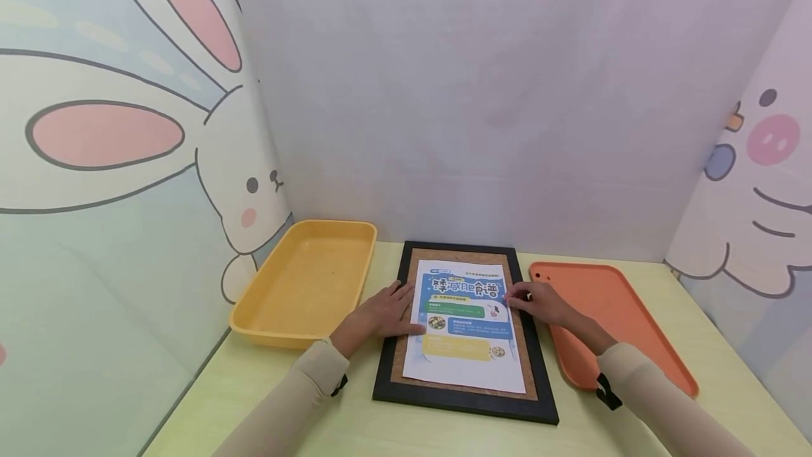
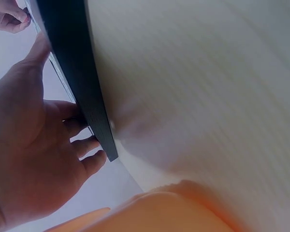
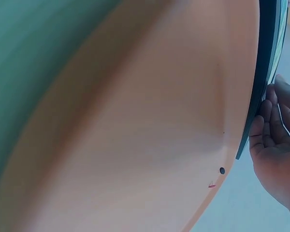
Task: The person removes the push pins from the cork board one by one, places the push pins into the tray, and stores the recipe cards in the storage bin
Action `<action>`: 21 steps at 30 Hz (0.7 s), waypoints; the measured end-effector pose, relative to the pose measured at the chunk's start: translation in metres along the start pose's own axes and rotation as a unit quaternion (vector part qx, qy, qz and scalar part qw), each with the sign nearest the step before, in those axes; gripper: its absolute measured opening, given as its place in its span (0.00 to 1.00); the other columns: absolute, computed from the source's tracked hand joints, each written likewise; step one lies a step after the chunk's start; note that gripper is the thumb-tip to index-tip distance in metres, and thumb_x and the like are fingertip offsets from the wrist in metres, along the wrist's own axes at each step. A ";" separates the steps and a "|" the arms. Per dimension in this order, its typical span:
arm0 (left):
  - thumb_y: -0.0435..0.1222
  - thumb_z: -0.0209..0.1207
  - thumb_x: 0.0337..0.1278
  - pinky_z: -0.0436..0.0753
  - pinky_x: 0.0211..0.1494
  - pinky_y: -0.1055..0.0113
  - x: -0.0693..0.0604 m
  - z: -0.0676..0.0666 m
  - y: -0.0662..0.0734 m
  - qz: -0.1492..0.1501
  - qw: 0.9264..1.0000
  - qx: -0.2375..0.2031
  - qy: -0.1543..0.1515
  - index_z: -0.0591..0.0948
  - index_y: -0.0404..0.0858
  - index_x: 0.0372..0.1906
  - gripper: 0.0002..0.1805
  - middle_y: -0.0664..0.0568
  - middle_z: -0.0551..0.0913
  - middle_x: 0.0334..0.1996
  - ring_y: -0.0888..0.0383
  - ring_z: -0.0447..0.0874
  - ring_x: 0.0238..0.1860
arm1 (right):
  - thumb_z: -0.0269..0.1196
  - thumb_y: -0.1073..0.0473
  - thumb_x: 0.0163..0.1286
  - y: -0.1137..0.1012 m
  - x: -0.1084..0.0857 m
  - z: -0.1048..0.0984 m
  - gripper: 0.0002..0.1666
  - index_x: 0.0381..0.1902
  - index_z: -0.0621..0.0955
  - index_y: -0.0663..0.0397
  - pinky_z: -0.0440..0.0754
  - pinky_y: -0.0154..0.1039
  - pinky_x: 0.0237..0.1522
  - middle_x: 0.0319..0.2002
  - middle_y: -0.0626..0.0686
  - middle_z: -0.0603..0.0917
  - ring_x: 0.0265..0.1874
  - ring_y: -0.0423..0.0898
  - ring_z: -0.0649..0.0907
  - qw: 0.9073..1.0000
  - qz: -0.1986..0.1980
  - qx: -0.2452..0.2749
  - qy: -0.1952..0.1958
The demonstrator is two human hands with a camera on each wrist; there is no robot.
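A printed sheet of paper (image 1: 466,369) with blue, green and yellow blocks lies on a black-framed cork board (image 1: 531,404) in the head view. My left hand (image 1: 388,312) rests on the board's left side, thumb across the sheet's left edge, fingers fairly straight over the frame. The left wrist view shows this hand (image 2: 36,140) beside the black frame (image 2: 79,72). My right hand (image 1: 539,302) has its thumb and fingertips together at the sheet's upper right edge, pinching it. In the right wrist view, a thin white paper edge (image 3: 283,120) shows between the right hand's (image 3: 278,145) thumb and fingers.
Left of the board stands a yellow tray (image 1: 304,273). An orange tray (image 1: 622,316) lies on the right, close to the frame, with a black dot (image 3: 222,170) and a small red piece (image 3: 211,185) near one corner. A pale wall (image 1: 482,125) rises behind the table.
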State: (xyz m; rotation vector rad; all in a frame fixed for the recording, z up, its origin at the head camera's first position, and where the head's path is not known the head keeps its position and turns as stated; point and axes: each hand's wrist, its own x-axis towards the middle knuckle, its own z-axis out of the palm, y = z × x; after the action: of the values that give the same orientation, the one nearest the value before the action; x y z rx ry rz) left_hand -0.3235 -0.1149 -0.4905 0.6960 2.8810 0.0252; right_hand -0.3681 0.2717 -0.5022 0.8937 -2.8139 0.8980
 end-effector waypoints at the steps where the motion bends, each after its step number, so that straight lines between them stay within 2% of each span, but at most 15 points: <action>1: 0.75 0.48 0.62 0.56 0.82 0.52 0.000 0.000 0.000 0.001 1.000 0.000 0.002 0.55 0.40 0.84 0.58 0.50 0.53 0.84 0.45 0.49 0.83 | 0.69 0.61 0.72 0.000 0.000 0.000 0.04 0.42 0.88 0.55 0.75 0.32 0.34 0.32 0.43 0.83 0.32 0.40 0.77 1.000 0.000 -0.001 0.000; 11: 0.76 0.46 0.61 0.56 0.82 0.52 0.000 0.001 0.000 -0.002 1.000 0.006 0.005 0.54 0.41 0.84 0.58 0.50 0.53 0.84 0.45 0.49 0.83 | 0.70 0.61 0.71 -0.002 -0.001 -0.003 0.04 0.41 0.88 0.54 0.80 0.32 0.38 0.36 0.46 0.87 0.34 0.43 0.80 1.000 0.007 0.006 0.003; 21: 0.75 0.48 0.62 0.57 0.82 0.51 -0.001 0.001 0.001 -0.001 1.000 0.003 0.009 0.56 0.41 0.84 0.57 0.49 0.54 0.83 0.45 0.50 0.83 | 0.70 0.62 0.71 0.000 -0.003 -0.005 0.03 0.41 0.88 0.53 0.82 0.33 0.39 0.36 0.45 0.87 0.35 0.41 0.82 1.000 0.002 0.000 0.012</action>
State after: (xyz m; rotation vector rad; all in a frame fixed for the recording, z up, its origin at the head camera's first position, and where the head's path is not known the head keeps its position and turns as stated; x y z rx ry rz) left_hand -0.3222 -0.1149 -0.4912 0.6982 2.9010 0.0216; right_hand -0.3662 0.2759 -0.4987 0.8714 -2.7973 0.9038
